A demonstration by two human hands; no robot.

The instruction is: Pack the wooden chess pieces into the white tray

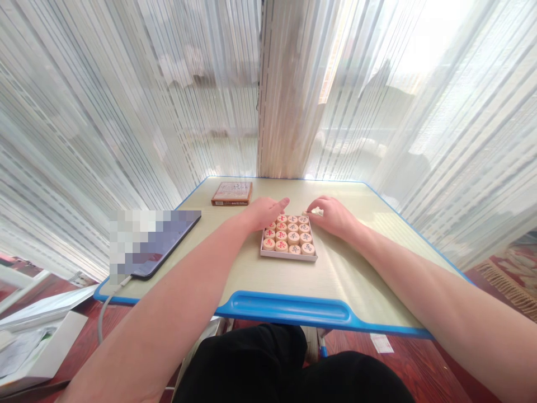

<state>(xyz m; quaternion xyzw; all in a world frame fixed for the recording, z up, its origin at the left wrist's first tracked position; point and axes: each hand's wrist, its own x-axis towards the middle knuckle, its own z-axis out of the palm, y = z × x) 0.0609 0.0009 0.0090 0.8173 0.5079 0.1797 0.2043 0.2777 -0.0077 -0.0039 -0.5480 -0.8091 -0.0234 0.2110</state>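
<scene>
An open shallow box (288,257) of round wooden xiangqi pieces (293,237) lies on the table, the pieces packed in rows. Red characters mark those on the left, dark ones those on the right. My left hand (268,212) is at the box's far left corner, fingers stretched out and thumb raised, hiding part of the corner. Beyond the far right corner, my right hand (331,215) has its fingertips closed on a pale xiangqi piece (305,213), seen only in part. Beneath its palm shows a small whitish thing (318,211) I cannot make out.
A flat brown box with printed lid (232,193) lies at the table's far left. On the left edge rests a tablet (168,246) with a cable (103,313) hanging off. The blue-rimmed table (268,280) has a front tray groove (289,309). String curtains (285,95) hang behind.
</scene>
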